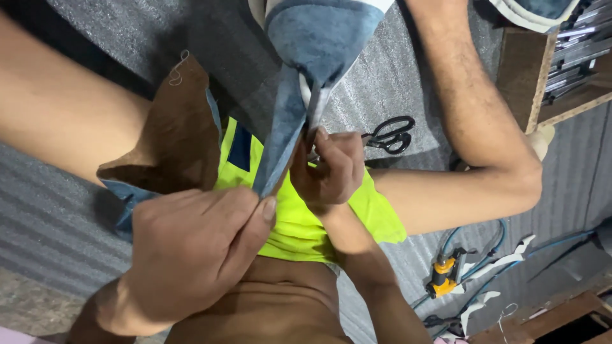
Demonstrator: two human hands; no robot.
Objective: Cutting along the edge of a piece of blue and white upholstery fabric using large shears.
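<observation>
The blue suede shoe upper [299, 95] hangs in the middle of the scene, its long axis running from far down toward near. The left hand [191, 255] pinches its near lower edge shut, while the right hand [328, 169], just right of it, is closed around the same strip higher up. Black scissors [390, 135] lie farther right.

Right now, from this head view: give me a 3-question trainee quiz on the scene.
1. True or false: both hands pinch the blue fabric piece.
2. Which lies on the grey mat just beyond the right hand? A) hammer B) black scissors C) tape roll
3. What colour are the shorts under the left hand?

Key:
1. True; the left hand grips the lower edge, the right hand grips beside it.
2. B
3. Bright yellow-green.
</observation>
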